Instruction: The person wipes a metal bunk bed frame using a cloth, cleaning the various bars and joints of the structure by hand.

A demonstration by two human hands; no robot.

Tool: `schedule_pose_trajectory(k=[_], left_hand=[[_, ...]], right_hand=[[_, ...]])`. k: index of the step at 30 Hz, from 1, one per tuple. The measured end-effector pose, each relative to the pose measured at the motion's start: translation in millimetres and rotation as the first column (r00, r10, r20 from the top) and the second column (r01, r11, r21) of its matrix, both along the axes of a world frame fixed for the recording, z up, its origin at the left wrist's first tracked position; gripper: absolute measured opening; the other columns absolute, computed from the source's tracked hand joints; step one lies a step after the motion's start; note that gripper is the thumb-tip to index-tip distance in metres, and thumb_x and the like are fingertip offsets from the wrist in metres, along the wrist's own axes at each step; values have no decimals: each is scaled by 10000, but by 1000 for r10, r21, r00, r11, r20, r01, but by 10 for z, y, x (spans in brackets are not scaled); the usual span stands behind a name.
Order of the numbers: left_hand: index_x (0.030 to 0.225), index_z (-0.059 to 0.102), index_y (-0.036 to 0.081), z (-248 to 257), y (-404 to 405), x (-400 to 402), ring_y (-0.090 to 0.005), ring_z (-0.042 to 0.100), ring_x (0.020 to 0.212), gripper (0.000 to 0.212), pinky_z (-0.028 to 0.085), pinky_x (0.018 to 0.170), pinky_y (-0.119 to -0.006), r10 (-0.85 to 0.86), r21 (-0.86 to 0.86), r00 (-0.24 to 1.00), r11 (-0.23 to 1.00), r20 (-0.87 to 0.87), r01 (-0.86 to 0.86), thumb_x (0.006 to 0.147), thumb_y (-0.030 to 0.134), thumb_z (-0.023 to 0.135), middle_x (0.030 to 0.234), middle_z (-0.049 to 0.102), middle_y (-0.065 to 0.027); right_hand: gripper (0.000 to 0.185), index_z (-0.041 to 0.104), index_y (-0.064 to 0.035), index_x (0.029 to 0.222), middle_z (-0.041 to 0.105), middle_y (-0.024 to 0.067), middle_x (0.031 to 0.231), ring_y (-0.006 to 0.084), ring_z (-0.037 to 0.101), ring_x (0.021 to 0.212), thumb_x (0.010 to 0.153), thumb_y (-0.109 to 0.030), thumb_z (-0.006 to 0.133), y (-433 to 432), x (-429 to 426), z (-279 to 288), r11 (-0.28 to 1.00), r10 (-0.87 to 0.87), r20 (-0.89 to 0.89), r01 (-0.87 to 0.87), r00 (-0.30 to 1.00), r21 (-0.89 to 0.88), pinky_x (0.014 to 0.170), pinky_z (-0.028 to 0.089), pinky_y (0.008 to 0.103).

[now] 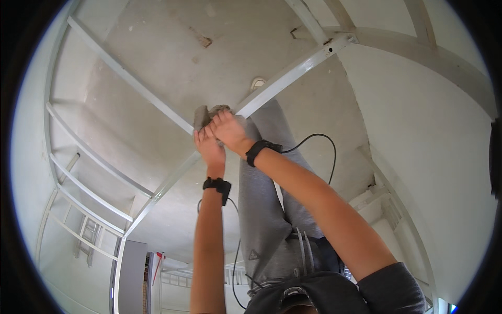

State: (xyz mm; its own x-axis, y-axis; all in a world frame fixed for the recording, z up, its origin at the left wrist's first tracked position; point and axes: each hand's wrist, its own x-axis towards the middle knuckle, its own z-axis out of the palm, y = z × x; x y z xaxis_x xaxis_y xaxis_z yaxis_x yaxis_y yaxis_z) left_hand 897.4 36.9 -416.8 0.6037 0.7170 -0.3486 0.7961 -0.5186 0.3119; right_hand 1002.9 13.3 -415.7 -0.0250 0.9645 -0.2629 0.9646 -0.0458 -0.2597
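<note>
A crumpled grey-brown cloth (202, 117) is wrapped around a white metal rail of a bed frame (282, 86), near where a crossbar (133, 84) meets it. My left hand (210, 147) presses on the cloth from the near side, fingers curled at its edge. Just right of it and touching it, my right hand (229, 129) grips the cloth over the rail. Fingertips under the cloth are partly hidden. Each wrist wears a black band with a black cable.
More crossbars (102, 168) span the frame at left. A corner post joint (349, 38) stands at upper right, beside the pale wall (423, 129). Below lies a stained concrete floor (157, 51). A grey cabinet (131, 274) and other white frames stand at the bottom. A black cable (333, 153) loops beside my right forearm.
</note>
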Motion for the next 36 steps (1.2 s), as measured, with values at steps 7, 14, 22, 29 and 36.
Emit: schedule_pose_trajectory(k=[7, 14, 22, 29, 36], left_hand=[[988, 503, 43, 412, -143, 293, -328, 506, 971, 361, 382, 833, -425, 382, -12, 924, 924, -26, -382, 641, -24, 576, 985, 577, -134], [1004, 493, -4, 813, -394, -293, -377, 529, 878, 314, 434, 736, -387, 565, -358, 824, 777, 37, -517, 695, -12, 549, 945, 567, -206], [1118, 439, -22, 946, -891, -1308, -226, 526, 970, 428, 414, 833, -320, 823, -654, 566, 459, 56, -602, 698, -26, 519, 1039, 539, -132], [1246, 345, 4, 1121, -1035, -1455, -173, 451, 1070, 547, 375, 894, -297, 989, -974, 92, -92, -113, -209, 737, 9, 546, 1186, 452, -79], [1284, 298, 3, 1465, -753, -710, -169, 376, 1159, 545, 310, 957, -297, 911, -976, 400, 167, 98, -141, 778, 21, 501, 1264, 389, -90]], right_hand=[[155, 579, -105, 853, 580, 70, 907, 232, 526, 899, 765, -172, 470, 18, 236, -1, 998, -11, -121, 2, 993, -70, 800, 381, 333], [191, 587, -88, 848, 601, 92, 840, 292, 546, 836, 666, -74, 532, -1, 191, 635, 988, -142, -359, 112, 923, -104, 725, 446, 369], [376, 510, -39, 1033, 596, 121, 877, 222, 577, 806, 696, -140, 641, -845, -540, 847, 874, -436, -806, -28, 400, -486, 744, 454, 333], [711, 217, 11, 1303, 403, 131, 1235, 186, 404, 1118, 782, -246, 627, -829, -922, 995, 663, -749, -642, -200, -164, -722, 936, 334, 270], [532, 383, 31, 1178, 523, 98, 1079, 144, 501, 981, 791, -247, 617, -630, -471, 1011, 625, -743, -593, -7, -311, -780, 838, 415, 261]])
